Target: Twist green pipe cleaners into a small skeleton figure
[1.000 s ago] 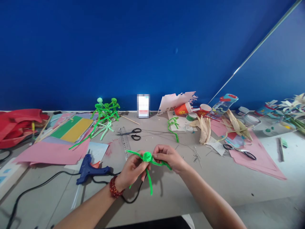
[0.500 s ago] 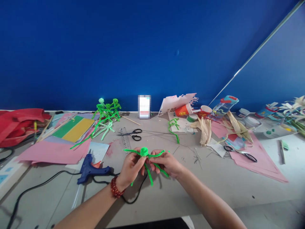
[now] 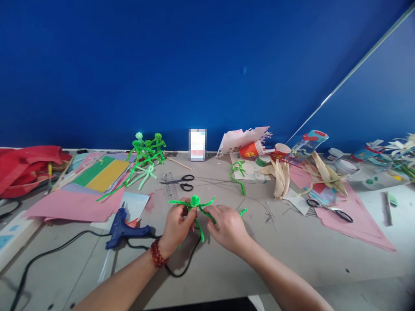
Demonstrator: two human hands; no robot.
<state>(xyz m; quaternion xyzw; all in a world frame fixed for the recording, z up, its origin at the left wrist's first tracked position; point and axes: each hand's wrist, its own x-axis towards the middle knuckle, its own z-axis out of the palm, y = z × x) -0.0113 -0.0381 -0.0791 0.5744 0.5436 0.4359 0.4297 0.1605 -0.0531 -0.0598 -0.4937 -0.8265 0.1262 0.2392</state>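
Head view: green fuzzy-wire figure (image 3: 195, 201) lay between left hand (image 3: 177, 223), nearer its round top and pinching beneath it, and right hand (image 3: 228, 227), pinching one rightward-running strand (image 3: 213, 220); tabletop (image 3: 279, 259) lay below.

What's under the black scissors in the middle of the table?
A clear ruler lies under the black scissors, on the grey table. The bit beneath the blades is covered, and the ruler's near end is hidden behind the green figure in the left hand.
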